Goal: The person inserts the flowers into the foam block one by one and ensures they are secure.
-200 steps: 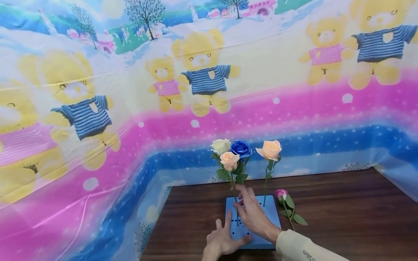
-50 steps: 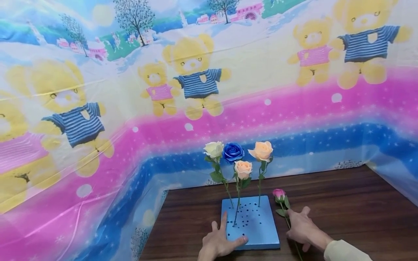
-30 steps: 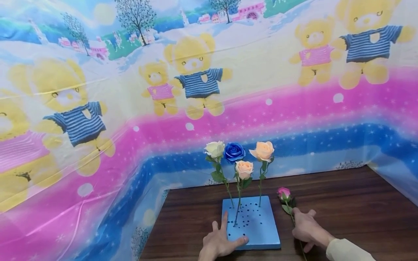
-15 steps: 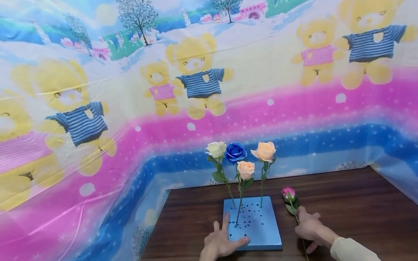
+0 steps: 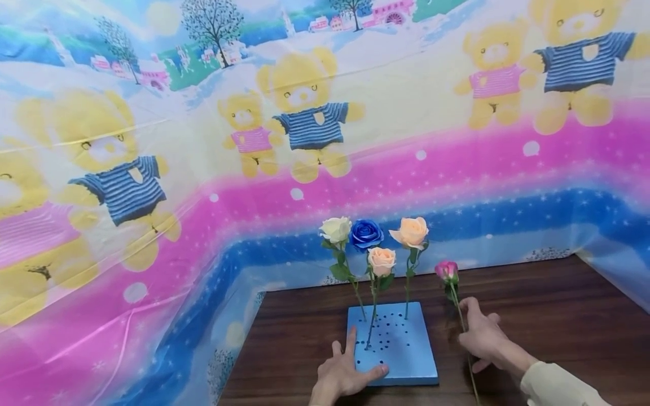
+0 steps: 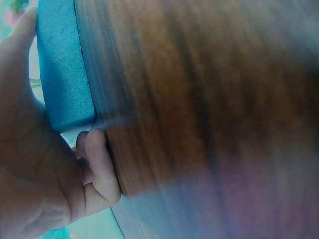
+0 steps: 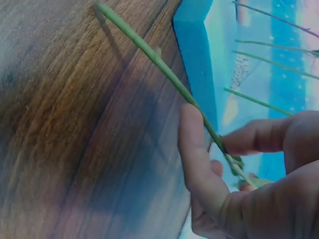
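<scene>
My right hand point(image 5: 488, 337) pinches the stem of a pink rose point(image 5: 447, 272). In the right wrist view the green stem point(image 7: 149, 54) slants between thumb and fingers, its lower end above the wood. A light blue foam block point(image 5: 410, 358) with rows of small holes lies to its left. My left hand point(image 5: 341, 372) spreads over the block's near left corner, thumb along the front edge and index finger up the side. Standing in the block are a white rose point(image 5: 336, 230), a blue rose point(image 5: 367, 234), a front peach rose point(image 5: 382, 261) and a right peach rose point(image 5: 410, 232).
The dark wooden table point(image 5: 538, 316) extends to both sides of the block. Behind it hangs a printed backdrop point(image 5: 406, 180) with teddy bears, meeting the table's far edge. The upright stems stand close together at the block's left and back.
Earlier, my right hand worked at the front peach rose's stem, then moved to the pink rose lying on the table. The pink rose's head has since risen. My left hand stays at the block.
</scene>
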Available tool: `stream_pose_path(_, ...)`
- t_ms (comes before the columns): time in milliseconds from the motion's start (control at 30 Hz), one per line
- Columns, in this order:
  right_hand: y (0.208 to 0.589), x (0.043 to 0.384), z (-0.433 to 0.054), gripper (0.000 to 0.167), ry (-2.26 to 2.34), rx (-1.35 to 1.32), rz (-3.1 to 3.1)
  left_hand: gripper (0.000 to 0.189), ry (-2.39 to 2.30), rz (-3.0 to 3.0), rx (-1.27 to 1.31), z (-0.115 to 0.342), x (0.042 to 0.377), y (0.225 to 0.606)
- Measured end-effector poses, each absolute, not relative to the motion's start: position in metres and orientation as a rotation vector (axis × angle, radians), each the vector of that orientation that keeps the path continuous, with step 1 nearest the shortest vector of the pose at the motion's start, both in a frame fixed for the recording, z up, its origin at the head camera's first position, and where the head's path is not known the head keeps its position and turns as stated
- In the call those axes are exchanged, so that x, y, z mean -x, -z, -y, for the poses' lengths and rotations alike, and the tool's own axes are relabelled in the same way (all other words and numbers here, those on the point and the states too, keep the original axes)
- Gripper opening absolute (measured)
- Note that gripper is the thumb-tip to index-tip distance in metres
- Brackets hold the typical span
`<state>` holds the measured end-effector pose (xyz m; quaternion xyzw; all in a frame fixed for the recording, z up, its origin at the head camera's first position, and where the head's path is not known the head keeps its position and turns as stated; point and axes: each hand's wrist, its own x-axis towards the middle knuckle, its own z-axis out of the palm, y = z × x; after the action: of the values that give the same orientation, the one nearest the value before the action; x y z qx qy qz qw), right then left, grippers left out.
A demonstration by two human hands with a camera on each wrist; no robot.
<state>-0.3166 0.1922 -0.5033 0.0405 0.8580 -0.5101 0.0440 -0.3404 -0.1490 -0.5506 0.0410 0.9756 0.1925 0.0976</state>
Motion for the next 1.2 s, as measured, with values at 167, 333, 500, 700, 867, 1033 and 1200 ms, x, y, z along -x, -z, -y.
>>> stream_pose_path(167, 0.498, 0.316, -0.192, 0.077, 1.622, -0.099, -2.717, 0.129, -0.552, -2.881, -0.121, 0.148, 0.339, 0.546)
stream_pose_path(333, 0.492, 0.313, -0.193, 0.079, 1.669, -0.080, -2.799, 0.134, -0.570, -2.877, -0.108, 0.148, 0.341, 0.552)
stream_pose_path(500, 0.485, 0.312, -0.196, 0.084, 1.602, -0.010, -2.957, 0.135, -0.572, -2.884, -0.106, 0.148, 0.342, 0.553)
stream_pose_path(700, 0.485, 0.312, -0.198, 0.086, 1.490, 0.156, -3.193, 0.133, -0.547, -2.889, -0.111, 0.148, 0.340, 0.548)
stream_pose_path(867, 0.487, 0.315, -0.195, 0.083, 1.484, 0.246, -3.367, 0.131, -0.548, -2.884, -0.112, 0.148, 0.340, 0.548)
stream_pose_path(1033, 0.485, 0.317, -0.192, 0.080, 1.539, 0.308, -3.446, 0.132, -0.534, -2.888, -0.115, 0.148, 0.339, 0.547)
stream_pose_path(1200, 0.483, 0.316, -0.192, 0.079, 1.551, 0.348, -3.472, 0.132, -0.553, -2.890, -0.124, 0.148, 0.339, 0.548)
